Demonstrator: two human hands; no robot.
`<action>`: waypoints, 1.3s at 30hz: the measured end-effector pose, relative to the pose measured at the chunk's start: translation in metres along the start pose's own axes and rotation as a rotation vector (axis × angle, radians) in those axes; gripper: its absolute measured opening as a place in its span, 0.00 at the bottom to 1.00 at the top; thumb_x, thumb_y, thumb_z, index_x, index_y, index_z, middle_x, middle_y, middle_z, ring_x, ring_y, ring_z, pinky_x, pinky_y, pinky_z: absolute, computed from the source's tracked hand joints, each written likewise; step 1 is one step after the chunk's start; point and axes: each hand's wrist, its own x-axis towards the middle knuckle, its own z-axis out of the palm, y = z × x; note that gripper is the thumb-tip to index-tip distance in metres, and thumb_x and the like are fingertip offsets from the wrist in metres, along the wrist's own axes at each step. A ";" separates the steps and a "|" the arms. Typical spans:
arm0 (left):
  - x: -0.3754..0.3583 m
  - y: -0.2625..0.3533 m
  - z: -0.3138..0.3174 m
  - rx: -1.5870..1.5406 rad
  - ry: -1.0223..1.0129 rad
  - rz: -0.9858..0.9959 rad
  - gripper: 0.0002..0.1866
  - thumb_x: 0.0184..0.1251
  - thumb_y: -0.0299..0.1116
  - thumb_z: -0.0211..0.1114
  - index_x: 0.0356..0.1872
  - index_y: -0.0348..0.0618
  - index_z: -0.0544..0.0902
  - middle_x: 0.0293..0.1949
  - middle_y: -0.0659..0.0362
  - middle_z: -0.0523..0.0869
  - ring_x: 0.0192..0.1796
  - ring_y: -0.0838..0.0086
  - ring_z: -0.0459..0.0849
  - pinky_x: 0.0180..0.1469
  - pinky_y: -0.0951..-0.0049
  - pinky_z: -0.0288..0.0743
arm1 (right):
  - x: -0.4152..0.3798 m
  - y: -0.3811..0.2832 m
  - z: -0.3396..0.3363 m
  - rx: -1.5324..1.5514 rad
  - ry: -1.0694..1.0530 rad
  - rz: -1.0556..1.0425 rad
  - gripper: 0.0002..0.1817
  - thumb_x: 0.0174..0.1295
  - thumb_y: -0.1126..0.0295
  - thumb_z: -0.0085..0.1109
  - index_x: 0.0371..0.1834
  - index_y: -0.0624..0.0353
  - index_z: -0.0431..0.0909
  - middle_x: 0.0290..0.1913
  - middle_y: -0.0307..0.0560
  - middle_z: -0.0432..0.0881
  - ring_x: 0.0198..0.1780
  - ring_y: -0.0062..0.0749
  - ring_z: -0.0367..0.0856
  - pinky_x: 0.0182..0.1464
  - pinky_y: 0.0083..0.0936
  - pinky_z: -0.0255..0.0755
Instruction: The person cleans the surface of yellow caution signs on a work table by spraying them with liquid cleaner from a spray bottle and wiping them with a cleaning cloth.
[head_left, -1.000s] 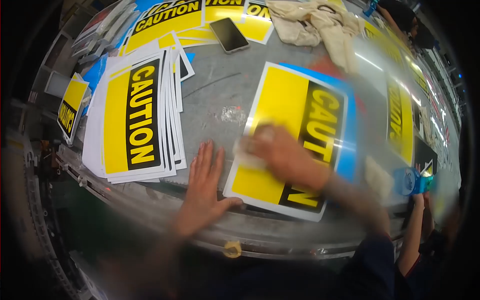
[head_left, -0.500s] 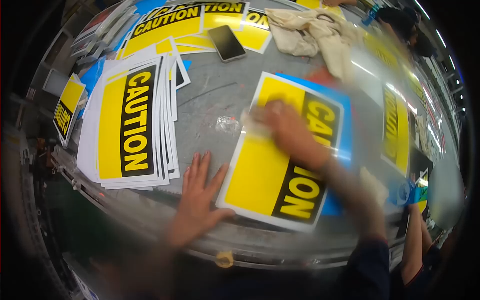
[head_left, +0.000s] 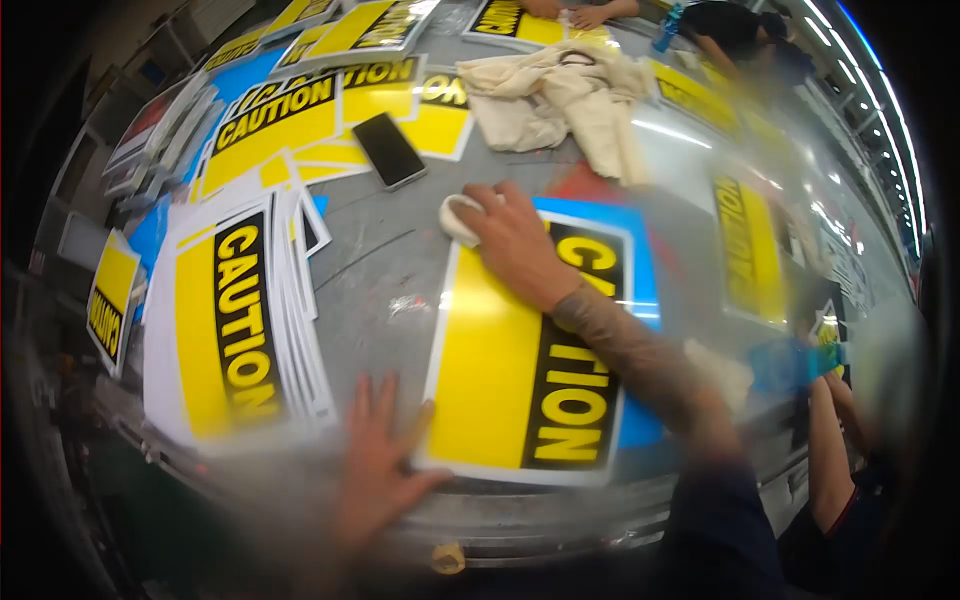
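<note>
A yellow and black caution sign [head_left: 485, 370] lies on a blue sheet [head_left: 640, 400] in front of me. Folded under the fingers of my right hand [head_left: 515, 245] is a white cloth [head_left: 459, 219], pressed at the sign's upper left corner. My left hand [head_left: 380, 465] is spread on the table's near edge, its thumb and forefinger by the sign's lower left corner. Nothing shows in that hand, which is a little blurred. The right forearm hides part of the sign's lettering.
To the left sits a stack of caution signs [head_left: 222, 330]. A phone [head_left: 390, 152] lies farther back, beside more signs [head_left: 275, 125] and a crumpled beige cloth [head_left: 560, 95]. Another person's arms [head_left: 832, 440] are at the right; other hands [head_left: 590, 14] work at the far side.
My right hand has slid the cloth to the sign's upper left corner. My left hand stays spread near the lower left corner. The camera view has shifted.
</note>
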 end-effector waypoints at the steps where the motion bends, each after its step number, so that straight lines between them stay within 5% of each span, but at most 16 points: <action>1: 0.000 0.000 0.000 -0.017 0.002 -0.012 0.50 0.51 0.57 0.90 0.79 0.55 0.85 0.92 0.38 0.56 0.94 0.32 0.43 0.89 0.29 0.43 | 0.001 0.001 0.000 -0.010 -0.037 0.026 0.20 0.62 0.78 0.63 0.59 0.55 0.86 0.62 0.48 0.83 0.59 0.52 0.79 0.59 0.46 0.77; 14: -0.001 0.001 0.000 -0.008 -0.017 -0.040 0.48 0.53 0.56 0.90 0.79 0.55 0.85 0.93 0.38 0.52 0.94 0.34 0.42 0.90 0.27 0.39 | -0.042 0.017 -0.051 -0.223 -0.197 0.318 0.28 0.63 0.80 0.64 0.68 0.49 0.89 0.74 0.43 0.81 0.66 0.49 0.79 0.59 0.49 0.75; 17: 0.000 0.002 0.000 -0.007 -0.011 -0.031 0.48 0.54 0.56 0.90 0.79 0.54 0.85 0.93 0.37 0.53 0.94 0.34 0.41 0.90 0.26 0.39 | -0.046 0.073 -0.037 -0.239 -0.004 0.197 0.27 0.61 0.82 0.65 0.64 0.51 0.90 0.68 0.46 0.85 0.65 0.52 0.83 0.63 0.48 0.78; 19: 0.000 0.003 0.000 -0.001 -0.009 -0.023 0.48 0.54 0.56 0.90 0.79 0.54 0.85 0.93 0.37 0.53 0.94 0.34 0.42 0.90 0.26 0.39 | -0.027 0.105 -0.046 -0.047 0.078 0.681 0.20 0.65 0.76 0.69 0.61 0.61 0.90 0.63 0.57 0.87 0.60 0.61 0.88 0.64 0.48 0.82; 21: 0.000 0.000 0.001 -0.005 -0.005 -0.006 0.48 0.55 0.56 0.89 0.79 0.53 0.85 0.92 0.37 0.54 0.94 0.34 0.42 0.90 0.25 0.39 | -0.015 0.148 -0.069 0.007 0.300 0.559 0.26 0.60 0.66 0.81 0.62 0.62 0.89 0.59 0.60 0.87 0.58 0.61 0.88 0.62 0.48 0.83; 24: 0.002 0.002 0.000 0.023 -0.017 -0.027 0.49 0.53 0.55 0.90 0.78 0.52 0.86 0.92 0.37 0.55 0.94 0.34 0.43 0.90 0.26 0.40 | -0.007 0.101 -0.087 0.195 0.096 0.332 0.28 0.57 0.68 0.82 0.62 0.62 0.89 0.59 0.58 0.87 0.61 0.57 0.86 0.63 0.45 0.82; 27: 0.003 0.002 -0.002 0.026 -0.009 -0.022 0.50 0.49 0.54 0.92 0.78 0.53 0.86 0.92 0.38 0.55 0.94 0.35 0.44 0.90 0.30 0.42 | -0.010 0.027 -0.042 -0.014 -0.153 0.093 0.26 0.56 0.66 0.81 0.59 0.58 0.89 0.63 0.55 0.85 0.68 0.56 0.80 0.71 0.50 0.74; 28: 0.004 0.002 -0.001 0.030 0.004 -0.026 0.51 0.47 0.54 0.92 0.77 0.53 0.86 0.93 0.39 0.55 0.94 0.36 0.44 0.91 0.31 0.42 | -0.016 0.016 -0.014 0.012 -0.027 -0.046 0.23 0.58 0.68 0.78 0.57 0.61 0.87 0.61 0.55 0.83 0.65 0.55 0.80 0.66 0.50 0.76; 30: 0.000 0.003 0.001 0.029 0.028 -0.047 0.51 0.45 0.54 0.93 0.77 0.54 0.87 0.93 0.39 0.55 0.94 0.36 0.45 0.91 0.33 0.42 | -0.007 0.003 -0.026 -0.008 -0.170 0.050 0.16 0.61 0.72 0.72 0.53 0.60 0.86 0.53 0.53 0.80 0.58 0.54 0.80 0.59 0.48 0.79; 34: -0.001 0.011 -0.002 0.007 -0.021 -0.149 0.52 0.46 0.58 0.92 0.78 0.56 0.86 0.93 0.41 0.54 0.94 0.37 0.43 0.91 0.33 0.42 | -0.064 0.041 -0.065 -0.055 -0.109 0.209 0.28 0.60 0.75 0.76 0.66 0.55 0.85 0.60 0.52 0.82 0.62 0.53 0.81 0.61 0.46 0.81; 39: 0.000 0.007 -0.001 0.067 -0.005 -0.075 0.52 0.49 0.60 0.90 0.79 0.56 0.85 0.93 0.39 0.52 0.94 0.37 0.43 0.91 0.32 0.41 | -0.101 0.063 -0.123 -0.249 -0.182 0.439 0.25 0.62 0.75 0.74 0.65 0.54 0.86 0.60 0.52 0.82 0.62 0.53 0.81 0.62 0.47 0.82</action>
